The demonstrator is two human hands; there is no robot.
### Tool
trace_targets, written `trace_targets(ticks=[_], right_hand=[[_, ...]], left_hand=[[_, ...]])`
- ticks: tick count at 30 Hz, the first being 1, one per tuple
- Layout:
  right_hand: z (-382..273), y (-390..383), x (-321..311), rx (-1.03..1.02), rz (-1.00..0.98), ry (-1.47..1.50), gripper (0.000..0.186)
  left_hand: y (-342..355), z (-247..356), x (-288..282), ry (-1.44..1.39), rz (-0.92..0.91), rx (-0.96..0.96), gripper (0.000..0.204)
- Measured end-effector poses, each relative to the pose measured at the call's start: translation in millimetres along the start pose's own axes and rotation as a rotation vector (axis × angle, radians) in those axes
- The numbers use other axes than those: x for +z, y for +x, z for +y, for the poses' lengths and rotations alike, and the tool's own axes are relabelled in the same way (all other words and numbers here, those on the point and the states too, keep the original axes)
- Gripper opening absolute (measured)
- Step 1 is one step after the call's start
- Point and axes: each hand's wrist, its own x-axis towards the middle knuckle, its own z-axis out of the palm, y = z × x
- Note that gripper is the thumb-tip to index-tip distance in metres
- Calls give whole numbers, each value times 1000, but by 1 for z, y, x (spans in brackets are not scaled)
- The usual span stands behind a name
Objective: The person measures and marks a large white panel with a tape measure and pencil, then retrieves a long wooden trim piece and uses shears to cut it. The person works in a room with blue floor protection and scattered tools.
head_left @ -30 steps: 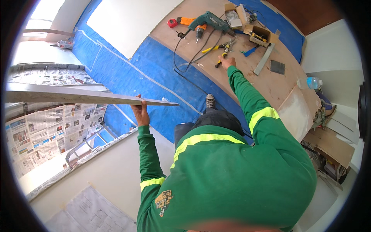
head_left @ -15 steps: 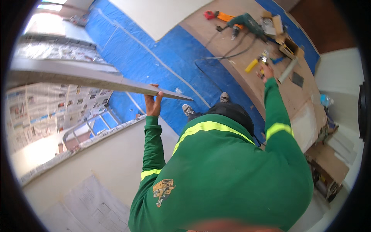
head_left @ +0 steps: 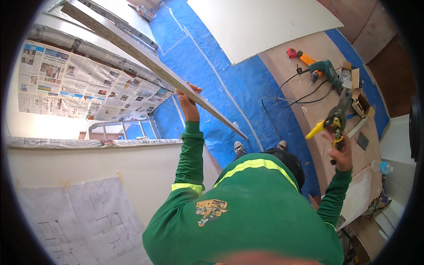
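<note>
A long narrow bar (head_left: 145, 66), pale on one face and speckled grey along its edge, slants from the upper left down toward the floor by my shoes. My left hand (head_left: 190, 102) is closed round it at its lower part, with the thumb partly hidden. To the right, my right hand (head_left: 343, 153) grips a pair of tin snips (head_left: 338, 118) with yellow and black handles. The snips are raised above the work table, dark jaws pointing away from me and the handles spread apart.
On the brown table (head_left: 304, 95) lie a green corded drill (head_left: 326, 70), an orange tool (head_left: 305, 57), a red tape measure (head_left: 291, 52) and open cardboard boxes (head_left: 362, 105). A plastic bottle (head_left: 383, 167) stands nearby. Blue sheeting (head_left: 212, 75) covers the floor; newspaper (head_left: 97, 86) hangs left above a ladder (head_left: 123, 126).
My right hand has lifted the tin snips off the table and drawn them back toward me. The bar is tilted more steeply in my left hand. The whole view has turned.
</note>
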Motion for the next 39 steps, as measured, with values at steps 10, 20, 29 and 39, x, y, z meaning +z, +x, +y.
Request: trace_targets(ticks=[10, 20, 29, 39], right_hand=[[-20, 31, 129, 357, -582, 768, 95], [-68, 83, 178, 24, -707, -421, 75], [-28, 119, 232, 50, -616, -466, 63], [-44, 130, 231, -27, -622, -547, 54]], left_hand=[[85, 119, 0, -176, -69, 144, 65], [82, 186, 61, 34, 175, 240, 49], [69, 186, 97, 120, 239, 243, 62], [73, 181, 106, 83, 208, 253, 61]])
